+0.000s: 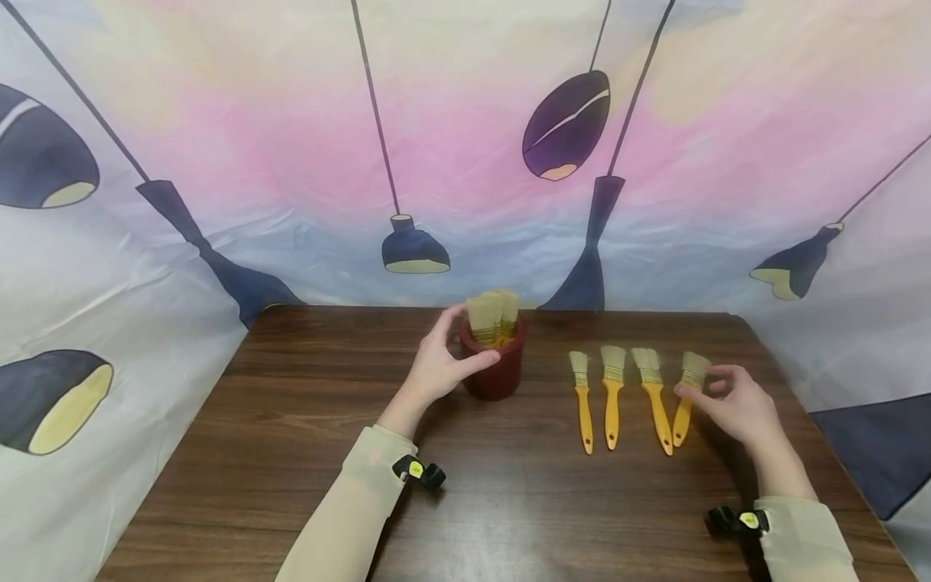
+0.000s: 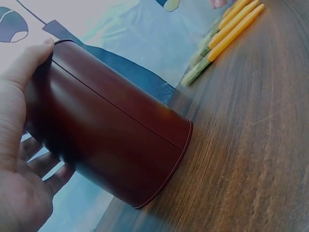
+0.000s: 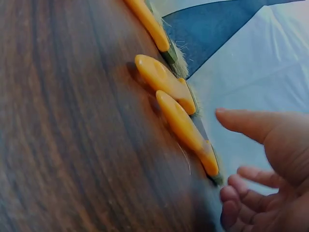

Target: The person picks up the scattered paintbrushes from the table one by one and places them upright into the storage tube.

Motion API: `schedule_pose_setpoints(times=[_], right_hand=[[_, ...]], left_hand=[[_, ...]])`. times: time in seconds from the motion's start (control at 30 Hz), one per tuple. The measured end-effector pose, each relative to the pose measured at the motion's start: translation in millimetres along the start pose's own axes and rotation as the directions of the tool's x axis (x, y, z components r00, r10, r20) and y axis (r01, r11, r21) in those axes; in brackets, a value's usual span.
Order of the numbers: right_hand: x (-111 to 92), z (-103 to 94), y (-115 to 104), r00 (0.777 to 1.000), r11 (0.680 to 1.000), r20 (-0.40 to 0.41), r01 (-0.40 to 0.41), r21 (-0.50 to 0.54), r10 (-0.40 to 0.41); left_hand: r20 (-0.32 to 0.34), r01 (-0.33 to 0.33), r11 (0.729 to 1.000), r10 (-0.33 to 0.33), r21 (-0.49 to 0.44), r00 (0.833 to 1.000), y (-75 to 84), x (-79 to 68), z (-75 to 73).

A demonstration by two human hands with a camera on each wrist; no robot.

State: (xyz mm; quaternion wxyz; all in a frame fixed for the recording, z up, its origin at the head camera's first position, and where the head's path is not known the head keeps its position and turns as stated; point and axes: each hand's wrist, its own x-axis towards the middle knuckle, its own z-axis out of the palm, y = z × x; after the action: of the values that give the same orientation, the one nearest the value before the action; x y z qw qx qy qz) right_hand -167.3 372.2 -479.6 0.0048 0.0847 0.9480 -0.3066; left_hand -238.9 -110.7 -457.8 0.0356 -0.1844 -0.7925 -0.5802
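Grips the dark red cup [image 1: 499, 381] upright on the wooden table [image 1: 538, 501] with the left hand [image 1: 440, 364], with the thumb by the rim on the near side and the fingers curled round the left wall. Holds the right hand [image 1: 742, 406] well to the right of the cup, with thumb and fingers parted and loosely bent about the outermost brush [image 1: 682, 423]; cannot tell whether touching it. Extends the left forearm [image 1: 342, 517] from the near left of the cup and the right forearm [image 1: 803, 533] from the near right. Inside the cup, bunched with bristles up: the upright brushes [image 1: 489, 314]. To the right of the cup, laid in a row with orange handles toward the near side: the narrow brush [image 1: 583, 408] closest, then the second brush [image 1: 612, 404], then the third brush [image 1: 657, 408], all between the cup and the right hand. Behind the cup: a pastel backdrop [image 1: 480, 145] printed with dark lamps.
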Motion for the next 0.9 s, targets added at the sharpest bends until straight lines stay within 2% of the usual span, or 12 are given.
schedule_pose_setpoints(times=[0.13,0.23,0.5,0.73,0.9], right_hand=[[1.4,-1.3,0.2,0.995,0.998,0.084,-0.053,-0.014,0.054],[2.5,-0.9,-0.3,0.994,0.998,0.098,-0.048,-0.034,0.051],[3.5,-2.6,5.2,0.998,0.998,0.061,0.030,-0.052,-0.027],[-0.1,-1.1,2.3,0.998,0.999,0.050,0.040,-0.036,-0.039],[-1.6,1.1,1.2,0.998,0.998,0.020,0.057,0.017,-0.057]], left_hand=[[0.005,-0.002,1.000,0.002,-0.001,1.000,2.1,0.0,0.1],[0.008,-0.001,1.000,0.001,-0.005,1.000,2.1,0.0,0.3],[0.009,0.002,1.000,-0.002,-0.017,1.000,1.6,0.2,1.2],[0.010,0.007,1.000,-0.007,-0.019,1.000,0.9,-0.6,1.3],[0.009,0.000,1.000,0.000,-0.020,1.000,0.1,-1.1,1.9]])
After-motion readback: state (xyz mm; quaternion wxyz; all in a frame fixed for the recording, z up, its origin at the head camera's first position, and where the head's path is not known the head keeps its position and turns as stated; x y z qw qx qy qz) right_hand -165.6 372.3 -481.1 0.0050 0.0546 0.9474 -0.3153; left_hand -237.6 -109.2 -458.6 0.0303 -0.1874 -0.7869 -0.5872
